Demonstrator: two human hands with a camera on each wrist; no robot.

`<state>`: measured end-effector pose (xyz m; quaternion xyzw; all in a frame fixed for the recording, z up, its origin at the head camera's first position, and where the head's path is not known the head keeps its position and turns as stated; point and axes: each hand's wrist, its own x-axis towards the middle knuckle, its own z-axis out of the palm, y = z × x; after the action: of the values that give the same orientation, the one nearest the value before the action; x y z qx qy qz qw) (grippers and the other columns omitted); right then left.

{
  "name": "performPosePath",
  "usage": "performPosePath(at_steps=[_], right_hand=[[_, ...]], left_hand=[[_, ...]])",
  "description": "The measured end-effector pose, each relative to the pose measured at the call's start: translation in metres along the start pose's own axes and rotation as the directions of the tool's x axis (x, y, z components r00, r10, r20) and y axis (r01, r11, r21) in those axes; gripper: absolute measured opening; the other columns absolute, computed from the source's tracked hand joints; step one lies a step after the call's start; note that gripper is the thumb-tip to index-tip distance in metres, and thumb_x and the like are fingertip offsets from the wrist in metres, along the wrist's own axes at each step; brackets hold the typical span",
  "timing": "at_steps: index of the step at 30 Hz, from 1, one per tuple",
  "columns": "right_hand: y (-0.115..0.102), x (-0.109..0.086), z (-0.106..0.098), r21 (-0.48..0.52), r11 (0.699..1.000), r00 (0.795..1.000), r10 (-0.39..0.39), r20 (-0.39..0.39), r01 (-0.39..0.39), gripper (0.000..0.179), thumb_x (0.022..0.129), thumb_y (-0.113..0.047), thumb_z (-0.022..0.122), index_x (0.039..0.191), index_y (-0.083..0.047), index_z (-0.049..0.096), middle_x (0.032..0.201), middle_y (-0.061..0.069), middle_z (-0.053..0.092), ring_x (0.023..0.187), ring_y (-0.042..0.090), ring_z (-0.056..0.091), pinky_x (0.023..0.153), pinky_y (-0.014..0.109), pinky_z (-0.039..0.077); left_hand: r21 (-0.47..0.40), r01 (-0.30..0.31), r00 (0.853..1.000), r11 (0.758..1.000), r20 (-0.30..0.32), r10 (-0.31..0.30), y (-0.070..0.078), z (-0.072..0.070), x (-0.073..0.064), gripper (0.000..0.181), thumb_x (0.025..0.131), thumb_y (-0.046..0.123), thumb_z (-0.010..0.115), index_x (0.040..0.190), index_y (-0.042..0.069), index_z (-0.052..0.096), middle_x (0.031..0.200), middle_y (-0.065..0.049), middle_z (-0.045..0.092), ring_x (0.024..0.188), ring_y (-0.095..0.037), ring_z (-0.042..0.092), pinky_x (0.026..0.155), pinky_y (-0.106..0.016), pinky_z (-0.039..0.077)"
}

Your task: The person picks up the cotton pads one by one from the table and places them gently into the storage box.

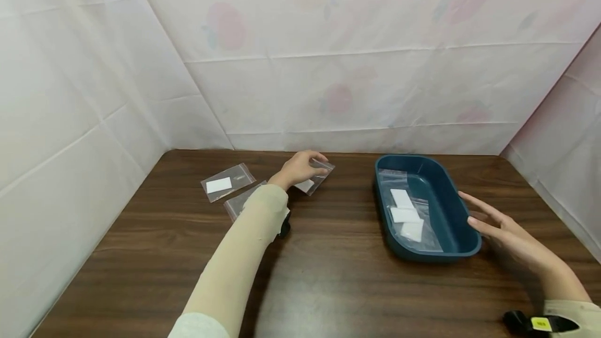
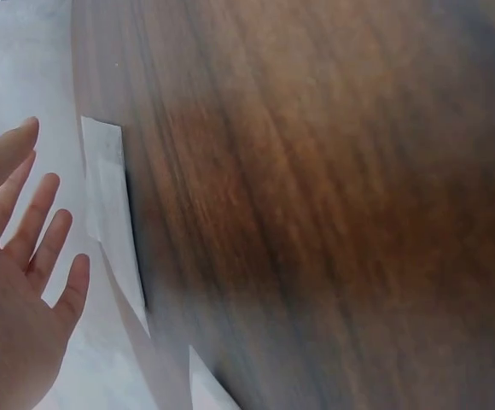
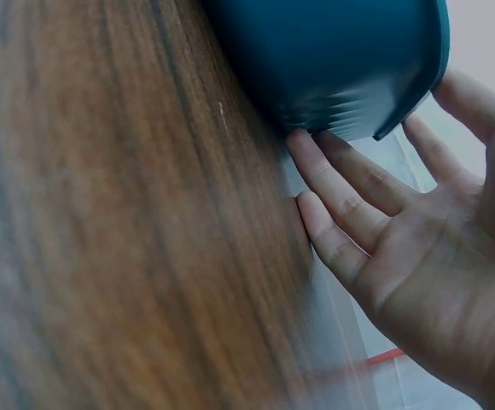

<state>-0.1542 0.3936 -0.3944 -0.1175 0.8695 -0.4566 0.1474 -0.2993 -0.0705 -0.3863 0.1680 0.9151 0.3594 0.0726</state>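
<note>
Left hand [image 1: 302, 167]: grip relaxed, fingers parted, nothing held, at the rightmost loose bag [image 1: 317, 180] on the desk [image 1: 338, 233]. Right hand [image 1: 507, 234]: empty grip, fingers extended against the tray's [image 1: 439, 210] right side, presumably steadying it.

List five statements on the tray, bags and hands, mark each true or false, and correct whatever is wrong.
1. The blue tray contains clear bags with white pieces. True.
2. The right hand is gripping a bag. False: it is at the tray's outer side, fingers extended.
3. The left hand is over a loose bag. True.
4. Every bag lies in the tray. False: three lie outside it on the table.
5. The left forearm partly hides another loose bag in the head view. True.
</note>
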Motion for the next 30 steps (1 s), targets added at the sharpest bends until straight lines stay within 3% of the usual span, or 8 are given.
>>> performPosePath(at_steps=[5, 8, 14, 22, 30], right_hand=[[-0.0006, 0.0001, 0.0014, 0.02, 1.0, 1.0, -0.001, 0.005, 0.001, 0.058, 0.109, -0.025, 0.041, 0.16, -0.032, 0.015, 0.16, 0.008, 0.02, 0.118, -0.015, 0.035, 0.084, 0.021, 0.044], [-0.0007, 0.0001, 0.0034, 0.035, 0.999, 1.0, -0.006, 0.005, 0.006, 0.058, 0.109, -0.025, 0.042, 0.16, -0.031, 0.016, 0.16, 0.004, 0.021, 0.118, -0.016, 0.034, 0.083, 0.017, 0.043], [-0.0008, -0.0014, 0.004, 0.048, 0.999, 1.0, -0.02, 0.004, 0.02, 0.057, 0.109, -0.024, 0.041, 0.16, -0.029, 0.016, 0.159, -0.004, 0.021, 0.119, -0.018, 0.032, 0.084, 0.015, 0.041], [-0.0025, -0.0037, 0.0002, 0.046, 0.999, 1.0, -0.025, 0.0, 0.025, 0.057, 0.109, -0.023, 0.04, 0.16, -0.03, 0.015, 0.158, -0.007, 0.021, 0.119, -0.018, 0.033, 0.084, 0.015, 0.042], [-0.005, 0.0005, -0.0003, 0.03, 0.999, 1.0, 0.011, -0.002, -0.011, 0.058, 0.108, -0.026, 0.042, 0.16, -0.03, 0.016, 0.154, 0.008, 0.029, 0.115, -0.013, 0.043, 0.082, 0.02, 0.046]], left_hand=[[0.029, 0.012, 1.0, 1.0, 0.01, -0.012, -0.0042, 0.0022, 0.0028, 0.038, 0.093, 0.029, 0.072, 0.129, 0.019, 0.065, 0.144, -0.005, 0.05, 0.131, -0.027, 0.046, 0.105, -0.056, 0.036], [0.043, 0.014, 1.0, 0.999, 0.019, -0.015, -0.0064, 0.0029, 0.0026, 0.042, 0.092, 0.025, 0.073, 0.133, 0.018, 0.063, 0.146, -0.006, 0.047, 0.132, -0.028, 0.044, 0.106, -0.055, 0.036], [0.116, 0.029, 0.997, 0.993, 0.061, -0.037, -0.0092, 0.0024, 0.0007, 0.05, 0.092, 0.027, 0.074, 0.138, 0.019, 0.059, 0.144, -0.006, 0.051, 0.123, -0.025, 0.052, 0.101, -0.045, 0.043], [0.163, 0.03, 0.996, 0.986, 0.076, -0.043, -0.0081, 0.0005, 0.0013, 0.04, 0.091, 0.029, 0.074, 0.13, 0.022, 0.065, 0.142, -0.004, 0.05, 0.124, -0.023, 0.05, 0.103, -0.045, 0.041], [0.116, 0.062, 0.995, 0.991, 0.069, -0.071, -0.0063, -0.0014, -0.001, 0.024, 0.093, 0.028, 0.072, 0.115, 0.021, 0.071, 0.118, 0.003, 0.066, 0.11, -0.02, 0.059, 0.102, -0.049, 0.039]])
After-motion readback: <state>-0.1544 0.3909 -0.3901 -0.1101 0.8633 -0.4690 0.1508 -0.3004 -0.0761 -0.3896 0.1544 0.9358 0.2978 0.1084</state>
